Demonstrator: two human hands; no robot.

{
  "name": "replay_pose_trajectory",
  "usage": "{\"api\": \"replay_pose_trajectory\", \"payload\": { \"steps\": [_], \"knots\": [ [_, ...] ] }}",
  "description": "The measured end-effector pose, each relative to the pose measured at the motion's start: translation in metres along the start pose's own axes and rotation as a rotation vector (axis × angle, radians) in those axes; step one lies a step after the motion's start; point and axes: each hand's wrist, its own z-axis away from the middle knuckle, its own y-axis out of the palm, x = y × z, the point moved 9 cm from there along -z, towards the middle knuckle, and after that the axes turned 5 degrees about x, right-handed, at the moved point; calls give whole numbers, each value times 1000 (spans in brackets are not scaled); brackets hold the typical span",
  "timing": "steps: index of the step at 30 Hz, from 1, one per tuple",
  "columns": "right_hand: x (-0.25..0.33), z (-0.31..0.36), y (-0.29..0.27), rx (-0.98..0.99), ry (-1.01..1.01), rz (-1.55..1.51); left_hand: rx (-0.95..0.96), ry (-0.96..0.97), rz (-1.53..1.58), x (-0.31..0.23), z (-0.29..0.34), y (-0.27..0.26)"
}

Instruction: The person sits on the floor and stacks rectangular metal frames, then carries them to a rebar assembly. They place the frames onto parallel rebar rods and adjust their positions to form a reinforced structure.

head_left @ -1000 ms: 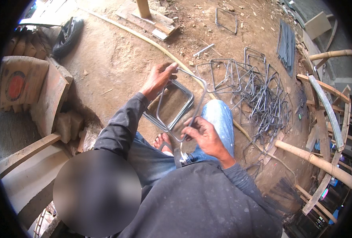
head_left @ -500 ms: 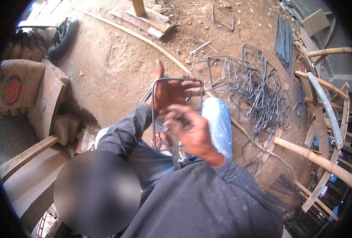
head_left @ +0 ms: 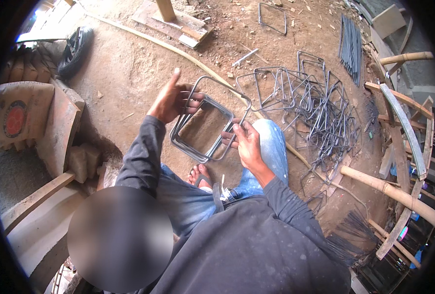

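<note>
A square bent-steel rebar stirrup (head_left: pixel 227 86) tilts between my two hands. My right hand (head_left: pixel 249 148) pinches its right side with thumb and fingers. At its upper left, my left hand (head_left: pixel 171 102) is open, thumb raised and fingers stretched out against the stirrup's left side. Just beneath lies a small stack of matching stirrups (head_left: pixel 194 153), nearly aligned, in front of my bare foot (head_left: pixel 199 174). Whether the stack rests on the ground or against something is hard to see.
Right of my knee spreads a tangled heap of stirrups (head_left: pixel 320 117). Straight steel rods (head_left: pixel 350 49) lie beyond it. A pale hose (head_left: pixel 178 51) crosses the dirt. Bamboo poles (head_left: pixel 389 196) stand at right; sacks (head_left: pixel 24 110) and a wire coil (head_left: pixel 75 51) are left.
The front stirrup has tipped from upright to a slant. My left hand has moved left, and my right hand has moved right and taken hold of the stirrup's side. The stack shows more fully.
</note>
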Motion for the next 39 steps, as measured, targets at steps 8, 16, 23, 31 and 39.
{"api": "replay_pose_trajectory", "payload": {
  "steps": [8, 16, 23, 31, 39],
  "knots": [
    [-49, -16, -10, -127, 7, 259, -684, 580, -1377, 0, -2, -30],
    [-77, -34, -37, -189, 5, 401, -644, 390, -1432, 42, -35, -61],
    [-23, 7, -46, 67, 35, 577, -667, 159, -1461, 44, -43, -69],
    [5, 132, -324, -805, -265, 343, -589, 98, -1574, 37, -46, -64],
    [-119, 228, -486, -931, 567, 1256, -494, 185, -1462, 31, -57, -58]
  ]
}}
